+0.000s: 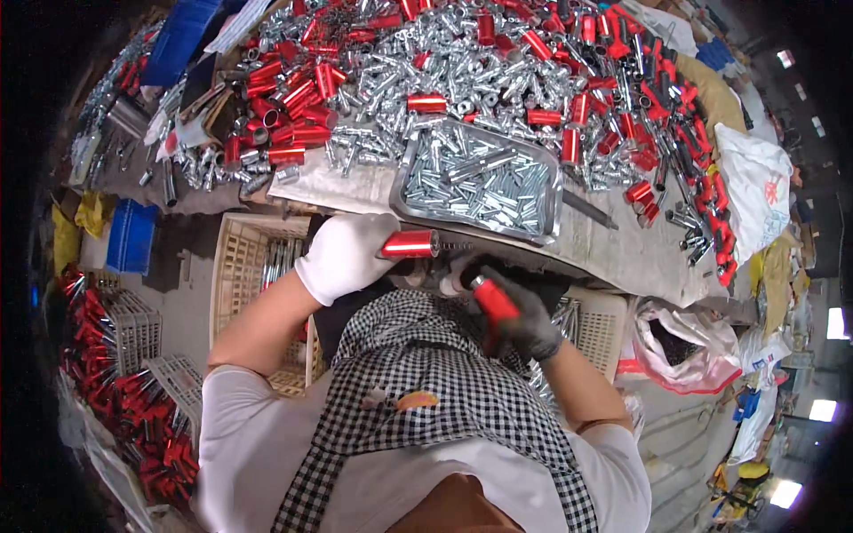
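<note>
My left hand (349,253), in a white glove, is closed around a shiny red metal tube (411,244). The tube lies sideways, its open end facing right. A thin dark ribbed piece (457,246), perhaps a spring, shows just beyond that end; whether it joins the tube I cannot tell. Lower and to the right, my right hand (530,322), in a dark grey glove, grips a red tool with a dark tip (494,298). Its lower part is hidden by the glove, and its exact kind does not show. Both hands are in front of my checked apron (418,355), below the bench edge.
On the bench stands a metal tray (558,209) of silver pins, with a heap of silver fittings (471,67) and red tubes (298,133) behind. Beige crates (235,266) flank my lap. A white sack (724,355) stands at right; red-handled parts (142,413) lie at lower left.
</note>
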Demonstrator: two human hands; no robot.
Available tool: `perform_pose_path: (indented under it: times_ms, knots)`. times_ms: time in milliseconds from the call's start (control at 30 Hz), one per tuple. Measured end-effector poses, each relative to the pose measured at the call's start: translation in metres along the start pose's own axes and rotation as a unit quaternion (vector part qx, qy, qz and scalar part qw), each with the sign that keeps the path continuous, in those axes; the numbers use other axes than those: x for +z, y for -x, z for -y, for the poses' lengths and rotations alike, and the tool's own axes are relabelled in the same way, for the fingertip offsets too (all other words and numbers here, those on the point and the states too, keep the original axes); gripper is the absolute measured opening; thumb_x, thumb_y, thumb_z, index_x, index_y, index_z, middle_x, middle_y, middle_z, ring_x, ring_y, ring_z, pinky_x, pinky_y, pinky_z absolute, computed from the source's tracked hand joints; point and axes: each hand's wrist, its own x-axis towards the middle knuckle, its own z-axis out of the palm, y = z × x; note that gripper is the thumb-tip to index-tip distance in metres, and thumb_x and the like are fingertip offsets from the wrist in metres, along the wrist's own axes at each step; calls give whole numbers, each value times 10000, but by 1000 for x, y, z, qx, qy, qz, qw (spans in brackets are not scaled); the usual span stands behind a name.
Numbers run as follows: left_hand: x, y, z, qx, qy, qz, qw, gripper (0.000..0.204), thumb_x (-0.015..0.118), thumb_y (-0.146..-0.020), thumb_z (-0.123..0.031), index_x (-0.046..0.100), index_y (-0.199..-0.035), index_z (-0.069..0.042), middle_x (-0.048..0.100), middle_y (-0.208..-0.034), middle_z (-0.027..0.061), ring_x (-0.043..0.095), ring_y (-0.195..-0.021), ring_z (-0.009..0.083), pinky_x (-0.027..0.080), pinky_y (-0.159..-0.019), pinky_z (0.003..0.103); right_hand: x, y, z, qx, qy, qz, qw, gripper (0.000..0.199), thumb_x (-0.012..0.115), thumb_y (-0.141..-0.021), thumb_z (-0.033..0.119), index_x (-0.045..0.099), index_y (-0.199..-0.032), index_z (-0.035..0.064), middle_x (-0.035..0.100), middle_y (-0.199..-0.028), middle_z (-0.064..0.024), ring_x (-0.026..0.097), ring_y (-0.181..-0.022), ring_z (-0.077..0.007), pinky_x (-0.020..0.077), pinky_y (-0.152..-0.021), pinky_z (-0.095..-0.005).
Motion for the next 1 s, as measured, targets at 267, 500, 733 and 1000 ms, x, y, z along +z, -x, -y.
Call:
perform_pose_path:
  times_ms: [267,500,733,1000]
  knots:
    - [3,10,-6,83,-65,39,994,170,680,-697,-142,594,-825,-70,596,-695,133,625,-657,345,501,-603,439,-3,2,52,-42,73,-11,996,588,741,-803,324,591,-1253,-24,637,-1215,-107,613,-1073,-201,485,-950,-352]
    - [8,2,-31,-19,29,285,958,188,694,-758,-200,609,-833,-51,637,-757,167,634,-775,391,504,-659,443,26,-11,93,-166,689,107,698,544,757,-733,228,618,-1244,105,670,-999,-111,656,-905,-281,527,-822,-377]
    - [29,4,-24,-141,371,545,739,254,778,-719,-165,572,-764,-23,542,-640,-6,514,-612,90,426,-558,310,38,-16,116,-474,702,235,477,310,630,-759,206,648,-1051,106,609,-879,-105,626,-755,-298,513,-642,-427]
    - [11,-7,-37,12,127,378,917,197,693,-746,-215,625,-813,-43,621,-711,210,655,-697,364,497,-631,467,27,-5,89,-323,672,114,656,542,765,-674,236,654,-1188,106,643,-928,-104,637,-816,-308,523,-755,-419]
